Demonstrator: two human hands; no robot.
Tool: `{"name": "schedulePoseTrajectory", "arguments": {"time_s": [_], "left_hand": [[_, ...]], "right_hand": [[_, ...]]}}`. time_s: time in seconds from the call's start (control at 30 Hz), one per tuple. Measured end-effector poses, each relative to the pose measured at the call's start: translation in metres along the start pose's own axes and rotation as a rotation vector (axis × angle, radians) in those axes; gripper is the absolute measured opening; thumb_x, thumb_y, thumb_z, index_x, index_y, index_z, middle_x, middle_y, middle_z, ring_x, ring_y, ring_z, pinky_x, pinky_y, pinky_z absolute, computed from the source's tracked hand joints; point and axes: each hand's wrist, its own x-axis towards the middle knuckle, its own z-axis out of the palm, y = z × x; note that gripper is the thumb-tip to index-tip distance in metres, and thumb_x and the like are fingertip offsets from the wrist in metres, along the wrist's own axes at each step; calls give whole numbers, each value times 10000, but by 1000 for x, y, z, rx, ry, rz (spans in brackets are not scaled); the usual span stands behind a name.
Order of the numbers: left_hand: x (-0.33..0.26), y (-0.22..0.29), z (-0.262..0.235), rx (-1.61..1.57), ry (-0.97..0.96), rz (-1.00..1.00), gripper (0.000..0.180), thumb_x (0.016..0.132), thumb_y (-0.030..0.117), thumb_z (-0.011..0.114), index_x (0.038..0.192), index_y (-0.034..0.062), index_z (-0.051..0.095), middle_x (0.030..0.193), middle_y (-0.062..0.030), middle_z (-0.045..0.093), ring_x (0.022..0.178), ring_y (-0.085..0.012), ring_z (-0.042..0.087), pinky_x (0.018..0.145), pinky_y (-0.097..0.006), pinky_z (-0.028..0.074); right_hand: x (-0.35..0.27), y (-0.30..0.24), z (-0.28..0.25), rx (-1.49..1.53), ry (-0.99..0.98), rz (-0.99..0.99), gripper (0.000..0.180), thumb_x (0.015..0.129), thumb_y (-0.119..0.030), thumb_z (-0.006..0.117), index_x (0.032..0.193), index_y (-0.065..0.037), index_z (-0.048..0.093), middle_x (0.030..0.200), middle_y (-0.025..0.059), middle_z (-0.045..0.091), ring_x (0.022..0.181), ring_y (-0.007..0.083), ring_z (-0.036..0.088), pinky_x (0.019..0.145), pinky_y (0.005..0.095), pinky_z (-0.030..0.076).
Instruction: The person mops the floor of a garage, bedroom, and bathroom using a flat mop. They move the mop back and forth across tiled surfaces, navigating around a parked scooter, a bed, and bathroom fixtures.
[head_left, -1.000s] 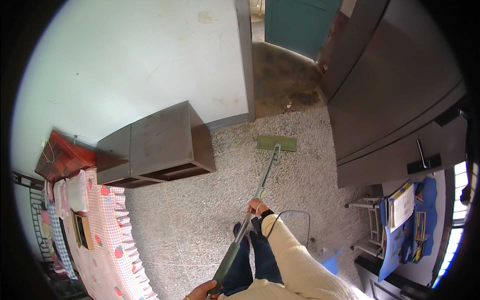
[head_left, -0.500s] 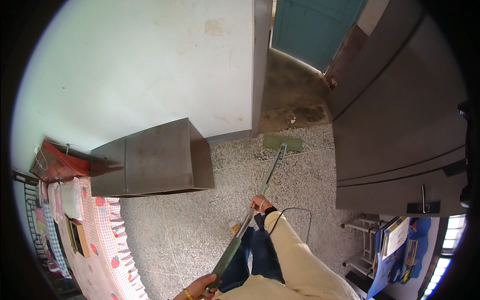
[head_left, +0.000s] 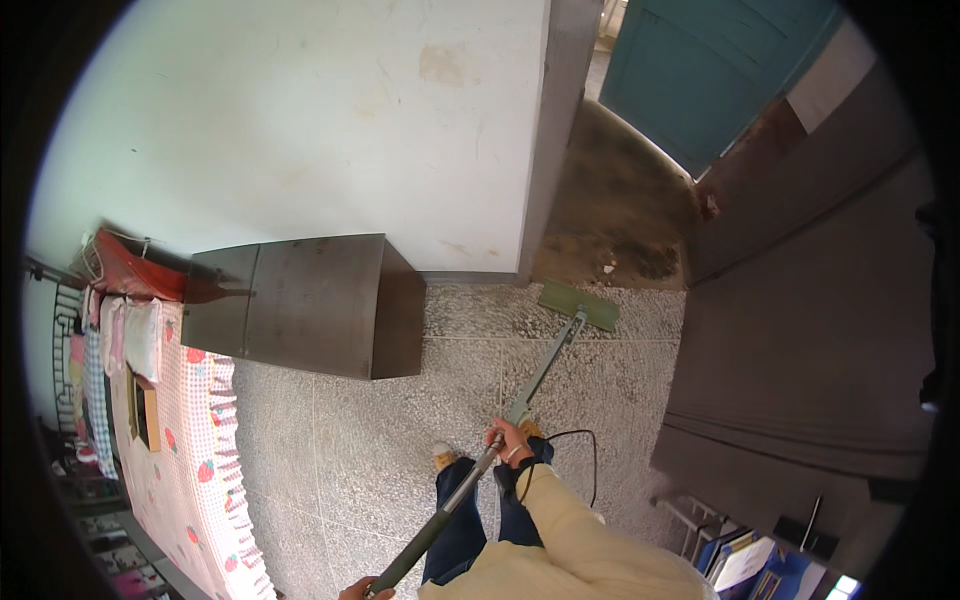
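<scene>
A long mop slants across the floor from the lower left toward the doorway. Its flat green head (head_left: 592, 309) rests on the speckled floor just short of the threshold, tilted down to the right. My right hand (head_left: 512, 441) is wrapped around the metal pole (head_left: 462, 492) near its joint with the pale green lower section (head_left: 548, 370). Partly cut off by the lower edge, my left hand (head_left: 366, 590) grips the dark green upper end of the handle (head_left: 412, 550). A thin dark cord (head_left: 594, 470) loops beside my right wrist.
A dark brown cabinet (head_left: 315, 305) stands against the white wall, beside a bed with a strawberry-patterned cover (head_left: 190, 470). Tall dark furniture (head_left: 790, 330) rises at the right. Below it, a rack (head_left: 690, 520) stands near blue folders (head_left: 765, 575). A teal door (head_left: 710, 75) stands beyond the doorway.
My view has turned a little, and the doorway sits farther right. The mop head has tilted, its right end now nearer me. Both hands keep their hold on the handle.
</scene>
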Motion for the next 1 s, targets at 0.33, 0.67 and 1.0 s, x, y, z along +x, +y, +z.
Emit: {"name": "schedulePoseTrajectory", "arguments": {"time_s": [0.33,0.67,1.0], "left_hand": [[-21,53,52,-119,159,-63,433,751,278,780,1076,17,663,553,16,534,429,-47,379,373,-232,286],[-7,62,111,-263,99,-5,342,763,303,755,1024,91,698,567,-22,588,462,-56,505,434,-231,394],[-39,-45,71,-485,185,196,281,806,242,706,1023,64,695,623,-40,637,481,-60,540,417,-199,398]], "right_hand": [[5,-43,-29,-284,-46,87,349,952,-292,467,706,-49,508,662,137,546,586,248,484,581,452,441],[-9,-148,-17,-567,96,-106,336,943,-248,456,700,-26,522,564,126,544,417,257,471,426,426,460],[-101,-108,25,-653,142,-184,312,899,-169,451,631,-23,512,580,143,545,448,277,464,505,454,482]]}}
